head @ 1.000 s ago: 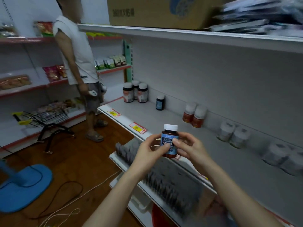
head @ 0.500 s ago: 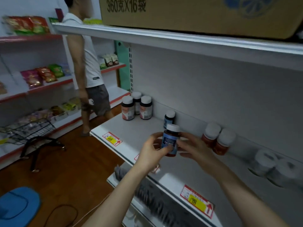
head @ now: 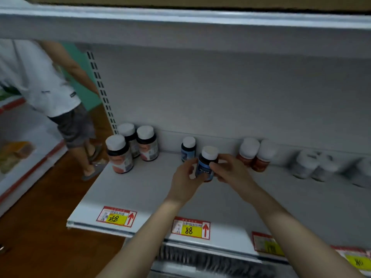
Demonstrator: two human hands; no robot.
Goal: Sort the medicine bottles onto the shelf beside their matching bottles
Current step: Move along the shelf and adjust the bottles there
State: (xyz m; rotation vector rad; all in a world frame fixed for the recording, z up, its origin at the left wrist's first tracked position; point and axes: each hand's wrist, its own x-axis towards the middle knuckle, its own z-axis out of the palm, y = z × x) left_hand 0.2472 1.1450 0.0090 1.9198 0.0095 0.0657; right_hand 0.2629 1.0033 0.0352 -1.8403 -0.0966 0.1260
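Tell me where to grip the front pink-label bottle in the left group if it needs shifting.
Take the front pink-label bottle round its label band, just below the white cap, coming in from the open front edge of the shelf. It stands upright with straight sides that should suit a wrap grip. Two matching bottles crowd close behind it, while its front is free.

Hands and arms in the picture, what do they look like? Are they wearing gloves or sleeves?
No gloves! The left hand and right hand are bare, with no rings that I can see. The left forearm and right forearm are bare too: no sleeves, watch or bracelet shows up to the picture's bottom edge.
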